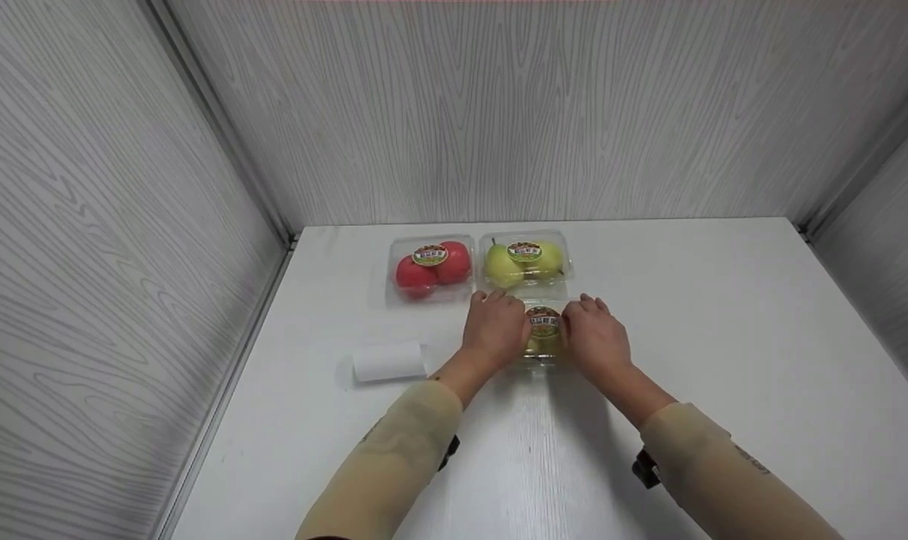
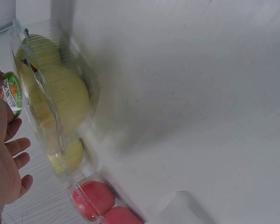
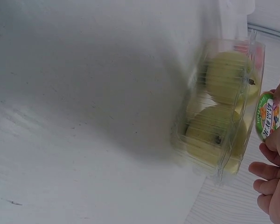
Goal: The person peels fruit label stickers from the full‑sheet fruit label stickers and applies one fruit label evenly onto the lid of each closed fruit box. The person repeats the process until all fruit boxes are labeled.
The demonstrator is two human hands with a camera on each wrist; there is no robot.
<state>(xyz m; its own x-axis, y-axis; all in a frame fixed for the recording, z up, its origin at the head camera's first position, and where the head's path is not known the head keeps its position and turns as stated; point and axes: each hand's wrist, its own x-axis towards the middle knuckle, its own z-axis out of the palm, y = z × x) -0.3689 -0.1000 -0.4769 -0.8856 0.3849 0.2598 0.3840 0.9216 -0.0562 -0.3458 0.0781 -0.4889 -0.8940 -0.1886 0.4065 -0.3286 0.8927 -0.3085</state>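
An oval fruit sticker (image 1: 543, 321) with a green rim and printed characters is stretched between my two hands. My left hand (image 1: 496, 326) pinches its left edge and my right hand (image 1: 596, 334) pinches its right edge. In the right wrist view the sticker (image 3: 267, 115) is just above the lid of a clear plastic box (image 3: 221, 156). Inside that closed box lie yellow-green pears (image 3: 214, 130). The other fingers of my left hand (image 2: 9, 156) spread loosely beside the lid in the left wrist view.
Behind my hands stand two clear boxes with oval stickers: one with red apples (image 1: 435, 270), one with pears (image 1: 525, 262). A white paper roll (image 1: 388, 361) lies left of my left hand on the white table (image 1: 723, 337). Grey wood-grain panels (image 1: 498, 112) enclose the table.
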